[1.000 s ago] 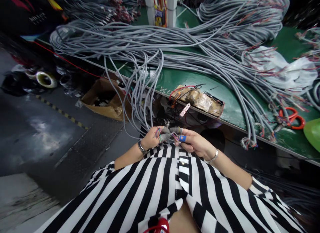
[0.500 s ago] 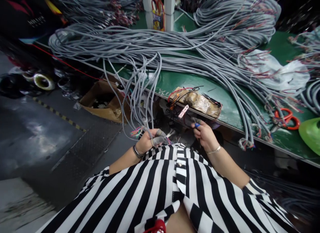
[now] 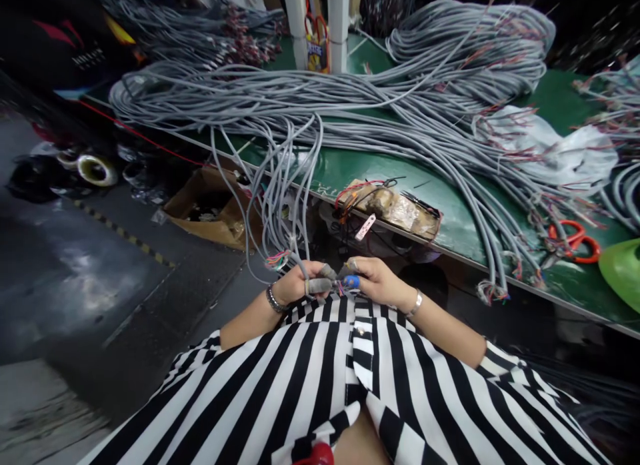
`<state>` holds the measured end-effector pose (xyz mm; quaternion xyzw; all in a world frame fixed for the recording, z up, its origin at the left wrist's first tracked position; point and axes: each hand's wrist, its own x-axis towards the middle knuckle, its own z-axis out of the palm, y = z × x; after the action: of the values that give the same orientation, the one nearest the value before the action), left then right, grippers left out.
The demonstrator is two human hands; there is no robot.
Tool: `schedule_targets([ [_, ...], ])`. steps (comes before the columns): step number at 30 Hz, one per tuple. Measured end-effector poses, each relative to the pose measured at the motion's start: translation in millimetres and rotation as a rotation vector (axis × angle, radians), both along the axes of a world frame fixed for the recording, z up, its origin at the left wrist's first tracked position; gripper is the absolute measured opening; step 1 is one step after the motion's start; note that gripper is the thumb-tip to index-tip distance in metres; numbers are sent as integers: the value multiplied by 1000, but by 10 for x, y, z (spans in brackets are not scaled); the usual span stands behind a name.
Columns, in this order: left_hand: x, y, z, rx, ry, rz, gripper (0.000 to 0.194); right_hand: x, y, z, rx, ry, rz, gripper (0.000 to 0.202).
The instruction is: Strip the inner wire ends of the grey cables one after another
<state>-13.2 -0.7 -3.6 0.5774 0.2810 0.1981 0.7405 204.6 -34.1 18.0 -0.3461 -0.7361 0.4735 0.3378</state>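
My left hand (image 3: 300, 283) is closed around the end of a grey cable (image 3: 304, 242), with grey coverings on its thumb and finger. Against it, at my waist, my right hand (image 3: 380, 280) pinches the thin coloured wires (image 3: 341, 288) that come out of the cable end. A blue wrap and grey coverings sit on the right fingertips. More striped wire ends (image 3: 278, 259) hang just beyond my left hand, below a drooping bunch of grey cables (image 3: 283, 178).
Long grey cable bundles (image 3: 240, 92) cover the green table (image 3: 350, 165). A taped block with cords (image 3: 395, 208) lies on its near edge. Orange-handled scissors (image 3: 575, 242) and a light green object (image 3: 623, 268) are at right. A cardboard box (image 3: 215, 215) stands below, left.
My right hand has moved left and down, from near the taped block to the wire ends at my left hand. The left hand keeps its hold; the view has shifted slightly.
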Motion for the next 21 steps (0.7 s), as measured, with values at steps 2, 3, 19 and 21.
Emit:
schedule_targets([
  [2, 20, 53, 37, 3, 59, -80, 38, -13, 8, -73, -356, 170, -5, 36],
  [3, 37, 77, 52, 20, 81, -91, 38, -13, 12, -113, -519, 229, -48, 41],
  [19, 371, 297, 86, 116, -73, 409, 35, 190, 478, 30, -781, 598, -410, 48],
  [21, 417, 317, 73, 106, -111, 451, 34, 126, 473, -8, -689, 608, -529, 48],
])
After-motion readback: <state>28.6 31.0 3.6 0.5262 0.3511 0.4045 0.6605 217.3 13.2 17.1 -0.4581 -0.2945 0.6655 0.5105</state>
